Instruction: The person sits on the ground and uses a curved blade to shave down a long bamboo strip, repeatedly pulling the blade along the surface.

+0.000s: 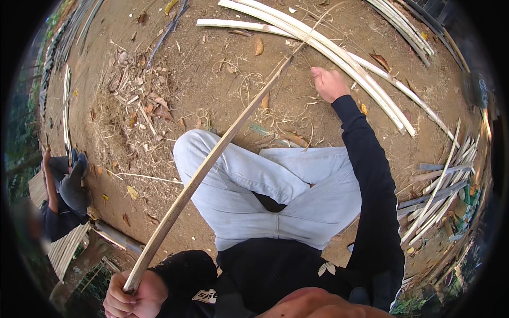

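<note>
Strip (212, 159) inside left-hand fingers (119, 299) (near end)

L hand (130, 299) grips bamboo strip (212, 159) end | R hand (328, 84) near strip's far part, on ground

Pale matt bamboo strip (212, 159), rough dry dirt ground (212, 53), soft cloth trousers (275, 185)

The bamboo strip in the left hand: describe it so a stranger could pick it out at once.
Start at the seated person's pale trousers in the middle of the dirt ground. One long bamboo strip crosses over the left knee, from the left hand at the bottom up toward the right hand. Unlike the strips lying flat on the ground beyond, it is lifted and held.
</note>
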`<state>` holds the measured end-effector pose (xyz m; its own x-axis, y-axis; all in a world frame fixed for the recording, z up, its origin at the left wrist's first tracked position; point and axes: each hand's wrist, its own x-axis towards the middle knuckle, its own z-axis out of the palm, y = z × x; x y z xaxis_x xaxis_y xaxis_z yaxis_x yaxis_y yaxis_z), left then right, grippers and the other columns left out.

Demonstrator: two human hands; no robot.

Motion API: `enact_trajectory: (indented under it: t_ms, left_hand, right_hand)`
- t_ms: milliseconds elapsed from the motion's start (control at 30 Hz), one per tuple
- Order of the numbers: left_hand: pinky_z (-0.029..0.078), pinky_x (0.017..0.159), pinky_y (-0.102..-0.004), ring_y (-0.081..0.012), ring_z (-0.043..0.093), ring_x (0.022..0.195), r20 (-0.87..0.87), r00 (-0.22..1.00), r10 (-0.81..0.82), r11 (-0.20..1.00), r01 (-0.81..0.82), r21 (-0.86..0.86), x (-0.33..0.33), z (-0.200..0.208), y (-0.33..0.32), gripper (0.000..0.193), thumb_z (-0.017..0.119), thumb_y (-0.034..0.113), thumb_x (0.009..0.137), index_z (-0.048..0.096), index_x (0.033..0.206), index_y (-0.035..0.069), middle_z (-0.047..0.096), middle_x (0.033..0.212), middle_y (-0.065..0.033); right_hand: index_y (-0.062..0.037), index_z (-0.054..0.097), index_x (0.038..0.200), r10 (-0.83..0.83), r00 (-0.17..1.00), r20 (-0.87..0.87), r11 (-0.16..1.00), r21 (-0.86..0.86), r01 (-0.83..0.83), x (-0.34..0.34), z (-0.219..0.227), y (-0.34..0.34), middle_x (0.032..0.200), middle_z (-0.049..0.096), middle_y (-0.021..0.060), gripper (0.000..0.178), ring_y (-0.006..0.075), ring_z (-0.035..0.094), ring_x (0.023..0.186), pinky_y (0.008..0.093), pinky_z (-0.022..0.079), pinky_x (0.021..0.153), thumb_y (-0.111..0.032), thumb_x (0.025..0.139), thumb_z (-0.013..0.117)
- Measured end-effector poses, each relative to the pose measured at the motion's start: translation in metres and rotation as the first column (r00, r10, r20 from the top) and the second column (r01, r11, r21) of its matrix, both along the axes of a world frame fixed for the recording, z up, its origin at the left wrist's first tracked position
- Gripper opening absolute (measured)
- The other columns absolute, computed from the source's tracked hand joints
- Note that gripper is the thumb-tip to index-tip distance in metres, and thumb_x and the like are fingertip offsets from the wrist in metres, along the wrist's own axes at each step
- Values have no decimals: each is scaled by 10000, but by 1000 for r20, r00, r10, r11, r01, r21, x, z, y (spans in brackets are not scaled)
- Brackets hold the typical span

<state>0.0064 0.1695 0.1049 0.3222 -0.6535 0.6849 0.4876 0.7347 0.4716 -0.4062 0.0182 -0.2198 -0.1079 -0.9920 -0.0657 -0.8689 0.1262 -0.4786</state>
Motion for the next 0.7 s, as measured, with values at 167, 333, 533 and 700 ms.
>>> enact_trajectory:
  t_ms: [167, 333, 533, 700]
  left_hand:
    - [334, 500, -231, -80, 357, 450, 7, 988, 154, 988, -154, 20, 8, -4, 1, 254, 478, 254, 838, 441, 637, 104, 397, 525, 56]
    - [337, 507, -232, -85, 349, 454, -12, 999, 45, 998, -45, -32, 7, -3, -11, 244, 477, 231, 840, 434, 638, 102, 378, 521, 53]
    - [335, 530, -243, -97, 343, 474, -2, 999, 53, 999, -53, 2, 19, -13, -11, 217, 496, 197, 832, 423, 654, 97, 366, 537, 41]
    - [330, 544, -250, -99, 343, 491, -9, 999, 45, 998, -45, 49, 31, -14, -19, 231, 491, 198, 831, 414, 636, 101, 364, 543, 43]
  right_hand:
    - [-72, 621, 832, 269, 906, 328, 963, -94, -252, 45, 27, 36, 696, 621, 220, 526, 415, 617, 688, 487, 486, 596, -469, 970, 305]
    - [-76, 663, 884, -51, 988, 144, 998, -30, 56, -10, -24, 4, 700, 625, 230, 552, 431, 611, 707, 502, 493, 614, -479, 969, 297]
    - [-77, 526, 775, 237, 913, 331, 970, -122, -208, 64, 30, 36, 614, 560, 192, 521, 413, 579, 618, 486, 456, 557, -489, 975, 278]
    - [-79, 550, 800, 12, 996, 88, 1000, -29, -9, 11, -6, 19, 622, 583, 189, 540, 401, 598, 631, 486, 468, 557, -499, 976, 261]
